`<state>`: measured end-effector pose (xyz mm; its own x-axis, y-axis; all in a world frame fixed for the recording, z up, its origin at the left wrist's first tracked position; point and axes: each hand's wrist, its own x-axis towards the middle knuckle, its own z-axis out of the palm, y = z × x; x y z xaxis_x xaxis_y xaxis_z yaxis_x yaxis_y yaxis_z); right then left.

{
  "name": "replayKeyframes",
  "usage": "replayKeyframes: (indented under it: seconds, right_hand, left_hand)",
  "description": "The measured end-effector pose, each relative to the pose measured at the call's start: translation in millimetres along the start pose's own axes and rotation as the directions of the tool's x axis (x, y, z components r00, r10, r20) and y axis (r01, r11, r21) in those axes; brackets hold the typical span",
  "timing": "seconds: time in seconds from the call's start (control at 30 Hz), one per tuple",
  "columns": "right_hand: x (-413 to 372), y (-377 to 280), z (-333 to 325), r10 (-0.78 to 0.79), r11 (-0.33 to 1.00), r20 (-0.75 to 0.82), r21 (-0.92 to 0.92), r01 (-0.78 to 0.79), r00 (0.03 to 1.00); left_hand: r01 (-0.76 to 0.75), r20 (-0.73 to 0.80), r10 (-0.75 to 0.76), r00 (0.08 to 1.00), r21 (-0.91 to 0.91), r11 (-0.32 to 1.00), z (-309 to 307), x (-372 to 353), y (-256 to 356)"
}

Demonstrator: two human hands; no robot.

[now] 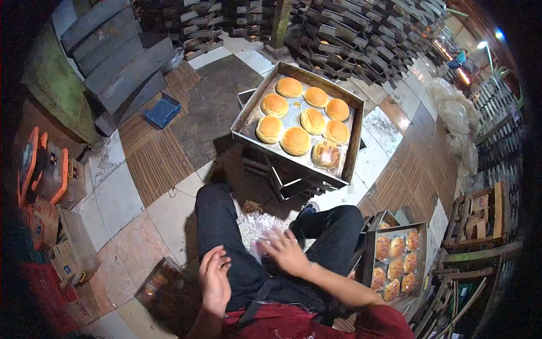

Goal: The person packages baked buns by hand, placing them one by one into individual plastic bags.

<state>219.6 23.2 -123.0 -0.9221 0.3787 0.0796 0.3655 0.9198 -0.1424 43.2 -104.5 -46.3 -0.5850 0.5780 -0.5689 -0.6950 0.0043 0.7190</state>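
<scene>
My left hand (215, 281) is raised over my left thigh, palm turned inward and fingers loosely bent and apart, with nothing in it. Between my legs lies a pile of clear plastic bags (254, 226). My right hand (285, 254) reaches over the pile, its fingers smeared by motion; I cannot tell whether they grip a bag. In front of my knees a square metal tray (240, 125) holds several round golden buns (296, 140). One bun (326, 154) at the tray's near right corner is wrapped in clear, printed plastic.
To my right stands a tray (422, 248) of wrapped buns (396, 264). Another dark tray (164, 288) sits on the floor at my left. A blue basket (162, 111) lies farther off. Stacked metal trays (361, 39) line the back, and cardboard boxes (68, 263) stand at left.
</scene>
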Motion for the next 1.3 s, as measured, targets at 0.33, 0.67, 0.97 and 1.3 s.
replayKeyframes:
  seconds: [0.33,0.67,0.97,1.3]
  right_hand:
    - [-5.9,-29.1,-30.8,0.333,0.851,0.390,0.268,-0.452,0.858]
    - [49.8,-22.1,-121.1,-0.223,0.869,0.102,0.471,0.151,0.970]
    - [71.6,33.7,-150.5,-0.509,0.854,0.004,0.129,0.504,0.861]
    - [190.4,223.4,-64.2,0.420,0.898,-0.259,0.253,-0.359,0.870]
  left_hand:
    - [0.057,0.097,-0.054,0.994,-0.028,0.998,9.4,0.4,-17.4]
    - [0.772,0.702,-0.346,0.622,-0.476,0.421,-14.2,34.8,-24.0]
    - [0.273,0.578,-0.370,0.727,0.251,0.929,-22.0,53.4,51.1]
    - [0.036,0.094,-0.014,0.995,-0.229,0.973,16.1,94.3,6.4]
